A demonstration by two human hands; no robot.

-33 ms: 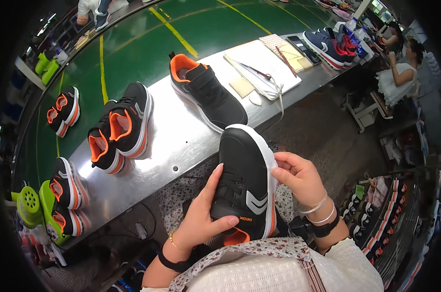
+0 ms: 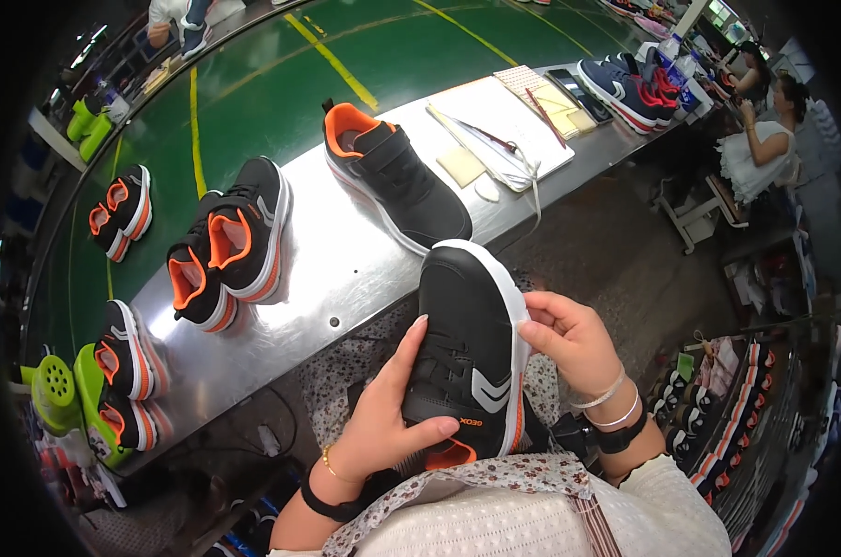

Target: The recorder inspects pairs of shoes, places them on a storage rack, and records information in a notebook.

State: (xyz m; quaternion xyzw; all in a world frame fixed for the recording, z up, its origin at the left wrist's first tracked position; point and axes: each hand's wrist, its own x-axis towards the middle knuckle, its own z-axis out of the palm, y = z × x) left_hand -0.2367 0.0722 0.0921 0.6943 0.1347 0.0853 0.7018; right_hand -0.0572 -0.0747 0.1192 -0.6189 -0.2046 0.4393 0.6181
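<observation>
A black sneaker (image 2: 462, 306) with a white sole edge, grey side stripes and an orange lining is held in front of my body, its toe pointing away from me. My left hand (image 2: 374, 422) grips it from the left, with the thumb across the tongue and strap end and the fingers along the side. At the right, my right hand (image 2: 569, 339) pinches against the white sole edge near the forefoot, thumb and fingertips close together. Whether anything small sits in that pinch is hidden. Just beyond the toe, a similar black sneaker (image 2: 397, 176) stands on the metal bench (image 2: 328, 278).
More black-and-orange sneakers (image 2: 244, 223) stand to the left, some on the green belt (image 2: 253, 102). A notebook (image 2: 476, 102) with tools and a dark-blue pair (image 2: 620, 88) lie at far right. A green fan (image 2: 57, 395) stands left. Shoe racks (image 2: 727, 427) and a seated person (image 2: 769, 139) are right.
</observation>
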